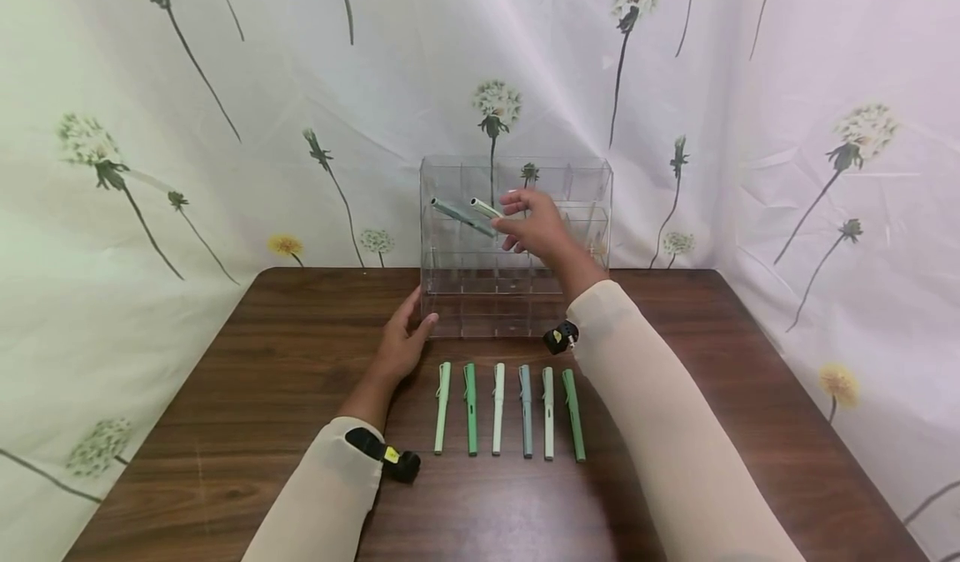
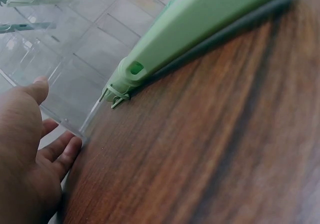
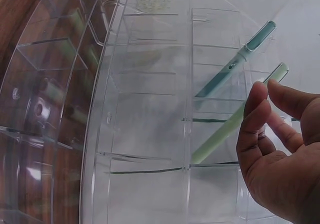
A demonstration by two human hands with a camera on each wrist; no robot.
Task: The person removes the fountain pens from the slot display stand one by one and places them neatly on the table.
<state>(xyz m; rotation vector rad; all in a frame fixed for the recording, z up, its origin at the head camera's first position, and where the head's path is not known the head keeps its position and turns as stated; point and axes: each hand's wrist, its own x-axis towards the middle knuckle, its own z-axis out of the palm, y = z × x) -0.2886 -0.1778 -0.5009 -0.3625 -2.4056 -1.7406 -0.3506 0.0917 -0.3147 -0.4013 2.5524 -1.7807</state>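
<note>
A clear tiered pen organizer (image 1: 480, 283) stands at the table's back. My right hand (image 1: 536, 228) is at its upper tiers, thumb and forefinger pinching the upper end of a light green pen (image 3: 220, 134). That pen slants down into a compartment. Beside it a blue-green pen (image 3: 225, 76) leans at a similar slant, untouched by the fingers. My left hand (image 1: 401, 341) rests against the organizer's lower left front corner, thumb at the front and straight fingers along the side. In the left wrist view, the fingertips (image 2: 72, 146) lie right at the bottom corner.
In front of the organizer lies a row of several capped pens: a light green pen (image 1: 442, 408) at the left end, then green, whitish, grey-blue and pale ones, and a green pen (image 1: 574, 416) at the right. A dandelion-print cloth (image 1: 375, 128) hangs behind the wooden table (image 1: 225, 429).
</note>
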